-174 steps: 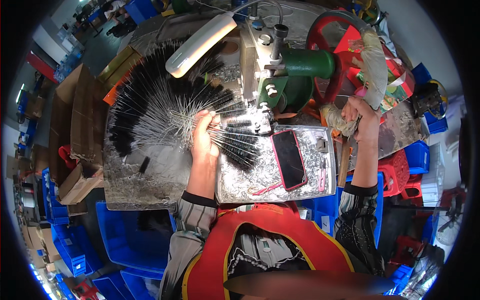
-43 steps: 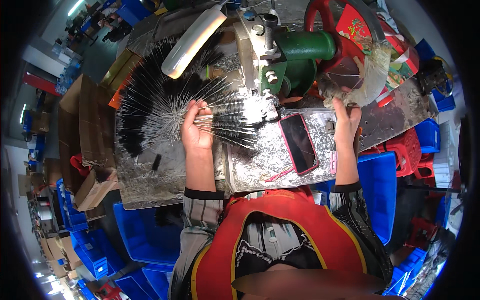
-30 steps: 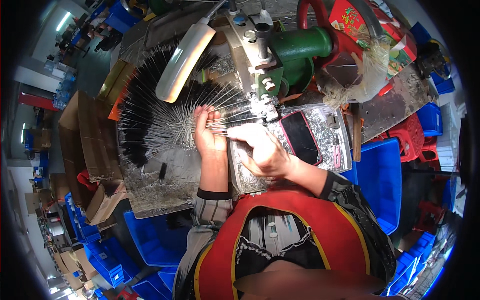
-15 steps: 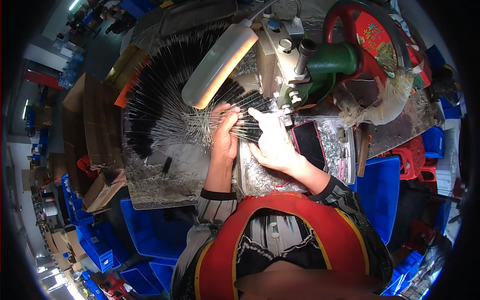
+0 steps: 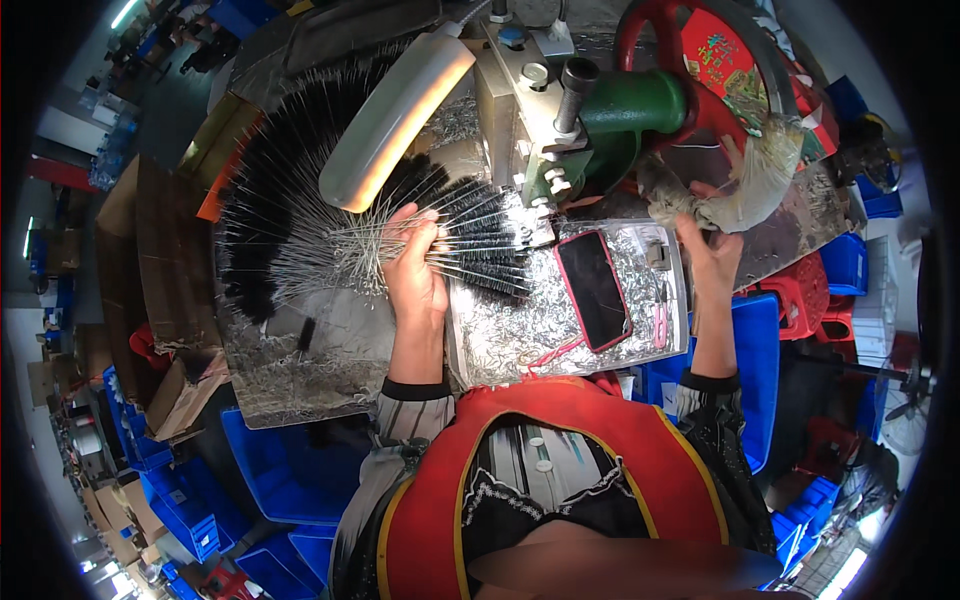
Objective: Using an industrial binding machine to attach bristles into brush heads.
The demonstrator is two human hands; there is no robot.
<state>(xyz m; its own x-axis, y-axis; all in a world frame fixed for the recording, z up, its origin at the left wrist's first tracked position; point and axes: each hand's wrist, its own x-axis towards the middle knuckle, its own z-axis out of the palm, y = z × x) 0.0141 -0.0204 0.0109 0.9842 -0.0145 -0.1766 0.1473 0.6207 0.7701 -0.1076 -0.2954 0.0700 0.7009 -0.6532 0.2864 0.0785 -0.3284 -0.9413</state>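
Note:
My left hand point(image 5: 415, 270) is closed around the wire stems of several thin brushes point(image 5: 480, 228). Their black bristle ends fan out to the right, close to the metal head of a green hand press point(image 5: 630, 103). Left of that hand, a large pile of similar black wire brushes point(image 5: 262, 205) spreads out with its bare stems toward me. My right hand point(image 5: 712, 255) has its fingers around a grey wrapped handle point(image 5: 722, 210) on the rim of the red handwheel point(image 5: 632, 40); the wrapping partly hides the fingers.
A lit lamp point(image 5: 400, 125) hangs over the brushes. Below the press, a metal-lined tray point(image 5: 500, 335) holds a phone with a pink edge point(image 5: 592, 290) and pink-handled snips point(image 5: 660, 325). Cardboard boxes point(image 5: 165, 270) stand left; blue bins point(image 5: 755, 390) sit around the bench.
My right hand has left the brushes' bristle ends and moved right onto the wrapped wheel handle. My left hand still holds the brush stems. The whole view has shifted slightly.

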